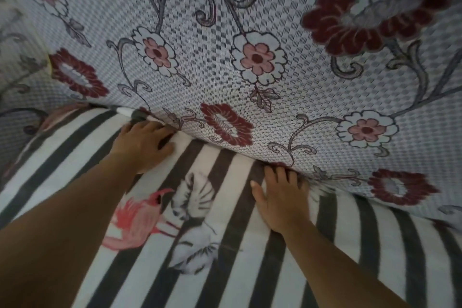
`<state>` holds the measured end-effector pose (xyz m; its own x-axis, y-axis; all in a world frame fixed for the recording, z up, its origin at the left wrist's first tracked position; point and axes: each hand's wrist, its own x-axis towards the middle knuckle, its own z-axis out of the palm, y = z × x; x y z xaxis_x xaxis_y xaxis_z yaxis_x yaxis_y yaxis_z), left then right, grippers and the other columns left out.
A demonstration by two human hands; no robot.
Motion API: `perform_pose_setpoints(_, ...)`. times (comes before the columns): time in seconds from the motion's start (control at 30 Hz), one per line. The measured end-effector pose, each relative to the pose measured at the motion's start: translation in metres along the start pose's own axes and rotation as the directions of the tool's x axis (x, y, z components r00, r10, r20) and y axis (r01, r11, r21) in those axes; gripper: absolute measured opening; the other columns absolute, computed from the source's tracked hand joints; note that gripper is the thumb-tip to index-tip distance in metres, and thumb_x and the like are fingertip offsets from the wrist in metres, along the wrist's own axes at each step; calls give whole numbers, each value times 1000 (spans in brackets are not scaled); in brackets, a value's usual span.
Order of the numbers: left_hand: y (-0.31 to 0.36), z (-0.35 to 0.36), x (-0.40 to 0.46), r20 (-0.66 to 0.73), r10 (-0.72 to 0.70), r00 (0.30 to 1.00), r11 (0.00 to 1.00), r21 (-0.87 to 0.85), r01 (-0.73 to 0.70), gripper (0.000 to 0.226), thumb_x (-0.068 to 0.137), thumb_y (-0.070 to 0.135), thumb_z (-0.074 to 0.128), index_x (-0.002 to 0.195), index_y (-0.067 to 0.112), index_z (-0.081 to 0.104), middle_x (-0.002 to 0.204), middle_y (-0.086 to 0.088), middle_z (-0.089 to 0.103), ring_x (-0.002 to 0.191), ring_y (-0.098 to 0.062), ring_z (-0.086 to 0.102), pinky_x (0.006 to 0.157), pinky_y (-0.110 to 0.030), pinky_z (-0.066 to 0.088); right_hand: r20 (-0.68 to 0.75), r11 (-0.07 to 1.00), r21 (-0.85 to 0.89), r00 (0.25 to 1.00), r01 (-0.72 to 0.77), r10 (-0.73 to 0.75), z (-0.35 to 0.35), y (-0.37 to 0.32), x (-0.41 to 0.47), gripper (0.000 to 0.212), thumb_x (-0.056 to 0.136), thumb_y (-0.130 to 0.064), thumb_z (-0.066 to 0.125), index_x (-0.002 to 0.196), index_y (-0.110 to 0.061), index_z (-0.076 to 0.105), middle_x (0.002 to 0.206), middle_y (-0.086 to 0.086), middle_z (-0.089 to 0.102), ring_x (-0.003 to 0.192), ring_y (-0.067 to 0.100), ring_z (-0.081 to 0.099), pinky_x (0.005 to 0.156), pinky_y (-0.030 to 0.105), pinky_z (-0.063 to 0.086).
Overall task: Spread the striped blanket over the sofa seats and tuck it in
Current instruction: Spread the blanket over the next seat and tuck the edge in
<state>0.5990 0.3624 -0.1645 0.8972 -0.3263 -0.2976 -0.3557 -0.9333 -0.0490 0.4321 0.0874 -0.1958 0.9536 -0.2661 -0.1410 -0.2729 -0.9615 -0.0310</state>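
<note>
Tuck step underway: striped blanket (250, 257) lies over sofa seat, both hands flat, left hand (143, 144) and right hand (282, 197) w/ fingers spread pushing edge into gap under floral backrest (225, 45); next prob work rightwards along crease.

Dim, soft light (edges blurred and bowed), no glare.

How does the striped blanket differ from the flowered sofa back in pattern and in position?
The black-and-white striped blanket carries a pink flamingo print; the grey checked sofa back carries red and pink flowers. The blanket lies flat on the seat; the back stands behind it. Both hands meet them at the crease.
</note>
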Motion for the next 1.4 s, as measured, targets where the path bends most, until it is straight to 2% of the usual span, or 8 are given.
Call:
perform_pose_setpoints(0.3, -13, 2, 45, 184, 89, 979, 994, -83, -74, 43, 94, 50, 38, 133, 36, 50, 147, 5, 44, 138, -20, 32, 118, -38, 15, -15, 998, -57, 1000, -9, 8, 3, 0, -1, 60, 89, -58, 23, 129, -22, 49, 118, 5, 56, 107, 31, 51, 94, 51, 39)
perform_pose_setpoints(0.5, -22, 1, 33, -175, -152, 973, 987, 24, 159, 48, 85, 51, 40, 113, 18, 61, 124, -12, 61, 122, -33, 46, 112, -47, 25, -7, 997, -76, 1000, -10, 9, 4, -1, 0, 61, 89, -58, 21, 130, -21, 48, 120, 6, 54, 108, 31, 48, 96, 52, 36)
perform_pose_setpoints(0.77, -40, 4, 65, 225, -209, 952, 977, 82, 195, 64, 89, 63, 24, 145, 33, 29, 155, -4, 30, 141, -27, 29, 116, -40, 22, -38, 999, -46, 999, -9, 7, 10, 1, 2, 58, 89, -58, 26, 128, -21, 48, 119, 7, 53, 108, 32, 48, 95, 53, 37)
perform_pose_setpoints(0.87, -23, 14, 57, 63, -249, 966, 949, 216, 230, 61, 91, 53, 14, 143, 29, 35, 150, -5, 36, 138, -27, 31, 116, -47, 16, -56, 1000, -29, 998, -9, 7, 13, 2, 4, 58, 89, -58, 25, 128, -21, 48, 121, 7, 53, 109, 33, 47, 95, 55, 36)
perform_pose_setpoints(0.97, 14, 9, 28, 23, -376, 926, 925, 60, 374, 58, 91, 42, 18, 138, 15, 40, 149, -12, 35, 140, -34, 22, 114, -57, 5, -15, 1000, -20, 1000, -7, 7, 14, 1, 3, 62, 88, -59, 21, 131, -22, 45, 128, 6, 49, 116, 33, 44, 99, 57, 32)
perform_pose_setpoints(1.1, 110, 3, -35, -3, 26, 1000, 1000, -7, -26, 53, 91, 36, 34, 141, 20, 30, 149, -9, 32, 138, -36, 24, 111, -56, 22, 142, 988, 152, 988, 40, -62, -6, 16, 3, 59, 90, -61, 27, 139, -29, 36, 141, -1, 40, 131, 29, 34, 106, 55, 23)
perform_pose_setpoints(1.2, 188, 5, -62, 29, 288, 957, 947, -156, -280, 59, 93, 45, 34, 147, 29, 18, 156, 0, 22, 144, -32, 17, 116, -50, 14, 108, 990, 124, 992, 59, -73, -20, 60, -15, 49, 94, -53, 33, 138, -32, 35, 142, -5, 43, 132, 24, 38, 104, 53, 25)
perform_pose_setpoints(1.4, 246, 28, -27, -14, 389, 921, 917, -91, -388, 52, 91, 59, 26, 141, 43, 30, 148, 7, 37, 134, -24, 33, 112, -39, 21, 183, 991, 86, 980, -101, 84, -5, 98, -30, 60, 91, -65, 24, 144, -36, 23, 148, 2, 29, 136, 28, 28, 107, 61, 20)
